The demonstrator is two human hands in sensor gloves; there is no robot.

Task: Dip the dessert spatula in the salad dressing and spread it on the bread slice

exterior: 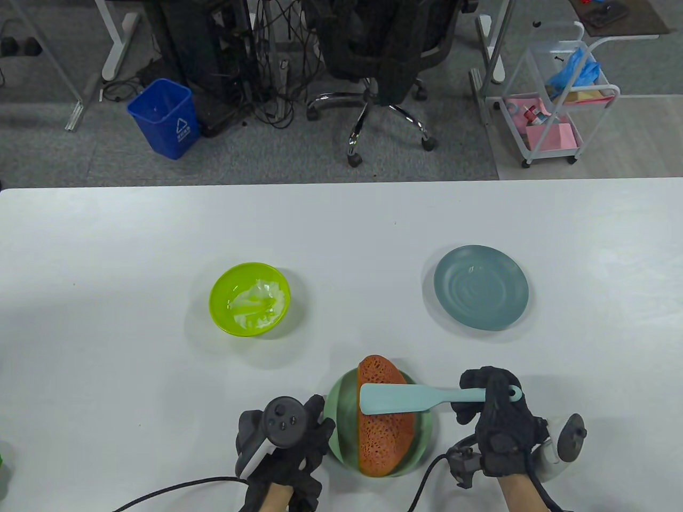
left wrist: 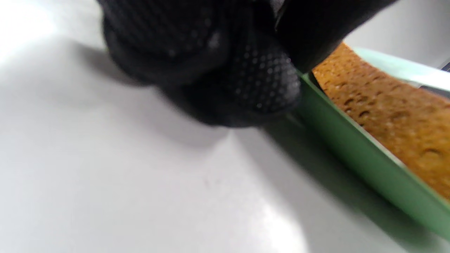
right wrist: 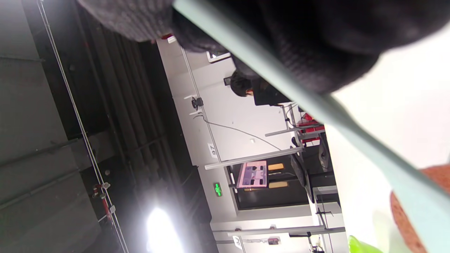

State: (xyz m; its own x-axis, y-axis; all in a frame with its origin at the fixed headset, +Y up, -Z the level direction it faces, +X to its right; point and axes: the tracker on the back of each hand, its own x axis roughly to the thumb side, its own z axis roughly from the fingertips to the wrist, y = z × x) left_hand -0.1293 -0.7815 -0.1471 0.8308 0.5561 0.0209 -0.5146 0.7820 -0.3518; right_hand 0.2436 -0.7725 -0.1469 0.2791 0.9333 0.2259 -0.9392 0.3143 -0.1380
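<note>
The green plate (exterior: 341, 394) sits at the near edge of the white table (exterior: 106, 240), and everything else is easiest placed from it. On the plate lies the bread slice (exterior: 385, 445), orange-brown and full of holes, reaching past the plate's rim on both the far and the near side. Across the bread, roughly level, rests the pale blue spatula (exterior: 395, 399), its broad blade over the slice and its handle running off to the right of the plate. The right hand (exterior: 493, 421), just right of the plate, grips that handle with its fingers curled round it; the right wrist view shows the spatula (right wrist: 316, 105) passing under the dark glove, with a corner of the bread slice (right wrist: 436, 179) beyond. The left hand (exterior: 285, 442) lies just left of the plate, touching or nearly touching its rim; in the left wrist view a gloved fingertip (left wrist: 263, 80) rests by the green plate (left wrist: 351, 151), but the picture is blurred and I cannot tell whether the hand is closed on anything. Up and to the left of the plate, well apart, stands the lime green bowl (exterior: 219, 309) holding the white salad dressing (exterior: 256, 305). Up and to the right of it lies a grey-blue plate (exterior: 481, 287).
</note>
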